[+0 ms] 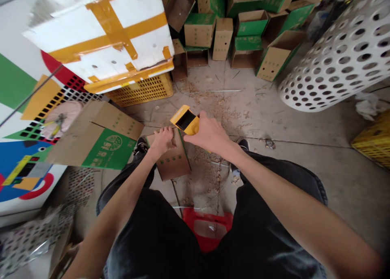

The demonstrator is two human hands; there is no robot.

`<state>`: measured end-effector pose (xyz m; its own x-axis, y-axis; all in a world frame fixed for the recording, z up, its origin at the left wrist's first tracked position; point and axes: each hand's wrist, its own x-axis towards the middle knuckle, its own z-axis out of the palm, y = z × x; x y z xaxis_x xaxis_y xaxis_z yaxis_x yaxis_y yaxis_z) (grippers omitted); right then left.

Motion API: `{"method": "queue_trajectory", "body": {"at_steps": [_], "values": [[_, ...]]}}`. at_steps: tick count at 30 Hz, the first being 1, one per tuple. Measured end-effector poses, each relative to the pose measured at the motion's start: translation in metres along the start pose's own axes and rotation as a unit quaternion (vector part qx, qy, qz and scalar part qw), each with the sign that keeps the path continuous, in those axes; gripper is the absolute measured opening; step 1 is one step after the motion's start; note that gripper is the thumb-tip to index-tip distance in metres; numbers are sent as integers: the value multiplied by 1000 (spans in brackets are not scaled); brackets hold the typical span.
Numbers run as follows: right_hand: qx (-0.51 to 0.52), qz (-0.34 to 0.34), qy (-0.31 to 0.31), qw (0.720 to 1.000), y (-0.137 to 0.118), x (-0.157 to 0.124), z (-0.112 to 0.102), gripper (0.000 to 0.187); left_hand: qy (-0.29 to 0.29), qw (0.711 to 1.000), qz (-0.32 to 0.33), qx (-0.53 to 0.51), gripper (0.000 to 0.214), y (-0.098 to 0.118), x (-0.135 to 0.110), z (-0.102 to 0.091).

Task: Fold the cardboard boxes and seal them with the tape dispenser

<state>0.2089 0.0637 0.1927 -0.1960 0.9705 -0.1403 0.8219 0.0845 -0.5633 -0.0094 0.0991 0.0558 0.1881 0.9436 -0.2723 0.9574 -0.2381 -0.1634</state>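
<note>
My right hand (pixel 209 133) grips a yellow tape dispenser (pixel 184 120), its dark opening facing up and to the left. My left hand (pixel 163 141) holds the top edge of a small brown cardboard box (pixel 172 162) with green markings and small holes. The box stands on the floor between my feet, and the dispenser is just above its upper edge. To the left, a larger open cardboard box (pixel 97 137) with a green printed panel appears to float near my left wrist. What supports it is not visible.
Several green and brown cartons (pixel 222 31) are piled at the back. A white perforated cylinder (pixel 338 55) stands right, a tape-banded white box (pixel 100 31) on a yellow crate (pixel 141 90) left. Shavings litter the concrete floor (pixel 268 120). A red stool (pixel 207 228) sits between my knees.
</note>
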Motion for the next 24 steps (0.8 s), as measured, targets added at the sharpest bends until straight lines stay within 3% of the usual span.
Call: {"method": "queue_trajectory", "body": {"at_steps": [13, 24], "values": [[5, -6, 7, 1000, 3, 2, 3, 57, -12, 1000, 4, -24, 60, -6, 8, 2], [0, -2, 7, 1000, 4, 3, 3, 57, 6, 1000, -8, 5, 64, 6, -1, 0]]}}
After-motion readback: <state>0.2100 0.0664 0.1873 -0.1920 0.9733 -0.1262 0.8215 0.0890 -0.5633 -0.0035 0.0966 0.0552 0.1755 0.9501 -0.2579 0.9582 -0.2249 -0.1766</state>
